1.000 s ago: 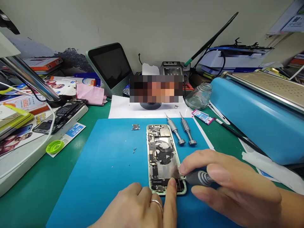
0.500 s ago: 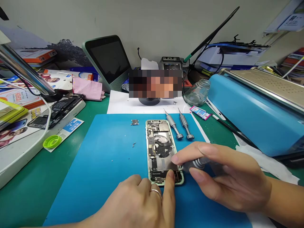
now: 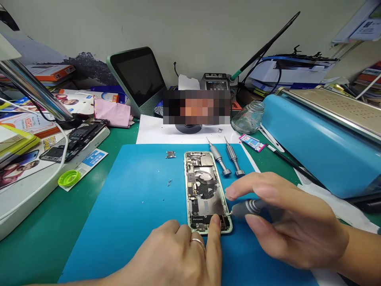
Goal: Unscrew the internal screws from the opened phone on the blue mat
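An opened smartphone (image 3: 209, 204) lies on the blue mat with its insides exposed. My left hand (image 3: 181, 254), wearing a ring, presses its stretched index finger on the phone's lower end; the other fingers curl by the bottom edge. A grey precision screwdriver (image 3: 241, 209) lies tilted in my right hand (image 3: 294, 222), between loosely bent thumb and fingers. Its tip is at the phone's lower right side. Two more screwdrivers, a lighter one (image 3: 218, 157) and a darker one (image 3: 233, 158), lie beyond the phone. Left of it are a small metal part (image 3: 170, 155) and tiny screws (image 3: 169, 182).
A blue machine (image 3: 315, 147) stands at the right, with a glass jar (image 3: 248, 117) beside it. A green-framed screen (image 3: 137, 75) leans at the back. On the left are a lamp post (image 3: 44, 91), a green cap (image 3: 69, 178) and another phone's parts (image 3: 79, 139).
My right index finger has lifted away from the screwdriver and phone, and the grip looks looser. My left hand keeps its place on the phone. The whole view has shifted slightly.
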`<action>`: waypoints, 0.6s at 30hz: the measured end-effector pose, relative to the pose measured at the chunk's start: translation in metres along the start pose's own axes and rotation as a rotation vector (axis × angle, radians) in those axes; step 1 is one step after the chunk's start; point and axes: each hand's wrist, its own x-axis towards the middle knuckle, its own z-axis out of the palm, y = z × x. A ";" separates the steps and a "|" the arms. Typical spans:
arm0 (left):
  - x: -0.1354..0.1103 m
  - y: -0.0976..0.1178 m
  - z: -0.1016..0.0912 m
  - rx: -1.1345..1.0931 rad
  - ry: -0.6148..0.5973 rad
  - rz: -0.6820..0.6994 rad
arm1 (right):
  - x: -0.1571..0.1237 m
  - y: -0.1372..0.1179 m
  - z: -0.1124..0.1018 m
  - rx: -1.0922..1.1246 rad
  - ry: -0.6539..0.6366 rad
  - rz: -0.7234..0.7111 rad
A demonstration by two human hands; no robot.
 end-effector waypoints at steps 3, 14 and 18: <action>-0.003 -0.002 0.001 0.038 -0.038 0.058 | 0.000 0.001 0.000 0.009 0.011 0.003; -0.001 -0.008 -0.010 0.124 -0.138 0.133 | -0.003 -0.001 -0.001 0.050 0.013 -0.006; 0.000 -0.007 -0.013 0.097 -0.192 0.118 | -0.005 -0.001 -0.002 0.037 -0.022 0.089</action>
